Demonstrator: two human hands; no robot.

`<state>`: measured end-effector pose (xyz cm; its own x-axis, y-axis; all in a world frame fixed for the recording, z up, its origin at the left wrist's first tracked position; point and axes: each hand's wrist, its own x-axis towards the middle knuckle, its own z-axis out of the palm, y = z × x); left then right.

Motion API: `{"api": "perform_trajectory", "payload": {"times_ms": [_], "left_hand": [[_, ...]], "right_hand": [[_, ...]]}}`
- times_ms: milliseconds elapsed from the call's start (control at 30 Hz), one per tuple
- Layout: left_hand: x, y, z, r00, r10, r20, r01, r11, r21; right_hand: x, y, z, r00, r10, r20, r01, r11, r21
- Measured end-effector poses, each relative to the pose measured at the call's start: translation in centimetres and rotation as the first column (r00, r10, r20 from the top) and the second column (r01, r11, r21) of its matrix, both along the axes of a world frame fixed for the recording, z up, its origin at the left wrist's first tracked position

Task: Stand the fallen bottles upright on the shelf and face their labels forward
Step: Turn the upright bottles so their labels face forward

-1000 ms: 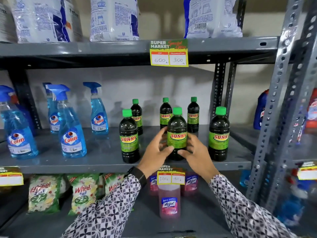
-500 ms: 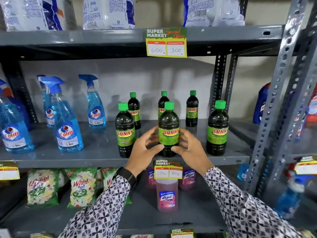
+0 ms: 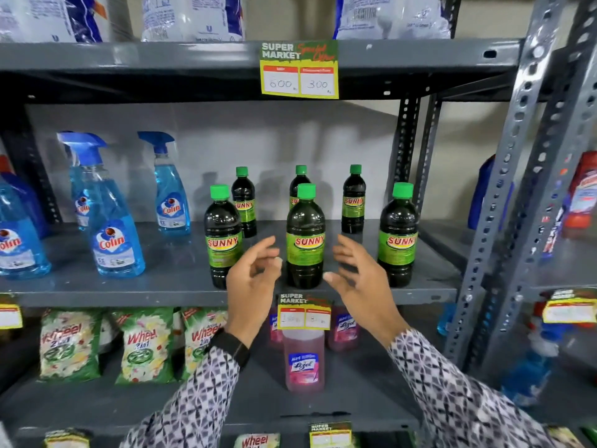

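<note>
Head view: both hands, left (image 3: 253, 282) and right (image 3: 360, 279), are being held open, gripping nothing, beside the middle bottle (image 3: 305, 240), which is being kept upright, label forward, on the shelf (image 3: 161, 286).

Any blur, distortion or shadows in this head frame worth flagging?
Head view: the hands, left and right, are slightly motion-blurred; the price tag writing is soft; wide-angle distortion tilts the right uprights; the dark bottles cast faint shadows on the back wall; lighting is even.
</note>
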<state>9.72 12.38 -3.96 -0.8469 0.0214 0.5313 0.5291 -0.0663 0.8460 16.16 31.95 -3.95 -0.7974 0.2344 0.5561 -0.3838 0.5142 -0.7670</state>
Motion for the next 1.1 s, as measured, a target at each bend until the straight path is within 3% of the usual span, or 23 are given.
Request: {"api": "perform_trajectory", "payload": {"times_ms": [100,167,233,333,467,1100], "left_hand": [[3.5,2.2,0.1,0.999,0.043,-0.033,-0.040,0.996,0.084],[5.0,5.1,0.6,0.999,-0.032,-0.014,0.033,0.998,0.044],[5.1,8.4,1.2,0.985,-0.170,0.010,0.170,0.984,-0.052],[3.9,12.4,1.6,0.946,-0.319,0.064,0.325,0.922,-0.211],[2.6,14.8,1.9,0.887,-0.427,0.175,0.458,0.865,-0.207],[2.0,14.3,0.8,0.969,-0.241,0.058,0.248,0.929,-0.274]], "right_hand": [[3.0,2.1,-0.7,0.963,-0.192,-0.187,0.189,0.981,-0.032],[4.3,4.1,-0.8,0.897,-0.341,-0.281,0.324,0.940,-0.106],[4.7,6.8,-0.7,0.873,-0.406,-0.271,0.384,0.914,-0.131],[4.3,10.2,-0.4,0.952,-0.298,-0.066,0.289,0.950,-0.115],[3.2,12.3,0.2,0.990,-0.111,0.083,0.117,0.991,-0.062],[1.0,12.4,0.1,0.997,0.005,0.075,-0.002,0.999,-0.033]]}}
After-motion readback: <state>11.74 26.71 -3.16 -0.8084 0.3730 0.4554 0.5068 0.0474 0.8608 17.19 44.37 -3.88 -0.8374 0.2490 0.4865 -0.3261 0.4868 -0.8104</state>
